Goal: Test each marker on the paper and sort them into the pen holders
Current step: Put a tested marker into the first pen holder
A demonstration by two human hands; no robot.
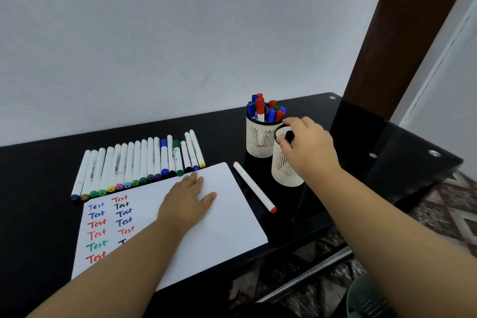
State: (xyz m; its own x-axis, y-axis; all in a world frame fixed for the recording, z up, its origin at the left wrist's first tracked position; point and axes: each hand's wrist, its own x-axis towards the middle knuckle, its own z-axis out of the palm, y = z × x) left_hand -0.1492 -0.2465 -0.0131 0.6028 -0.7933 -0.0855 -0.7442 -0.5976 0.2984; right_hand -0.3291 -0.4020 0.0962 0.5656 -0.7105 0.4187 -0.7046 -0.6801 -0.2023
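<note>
Black tabletop [38,214] by a pale wall: the left hand [189,200] lies flat on the paper [232,214], the right hand [307,144] pinches a black marker [289,136] over the near holder [282,170]; markers seem light, stiff, slippery, best held mid-body.

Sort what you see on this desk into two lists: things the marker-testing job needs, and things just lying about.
Job: paper under the left hand; row of markers; loose red marker; full pen holder; near pen holder, its rim held by the right hand.

Lying about: only the black desk itself and the patterned floor.
</note>
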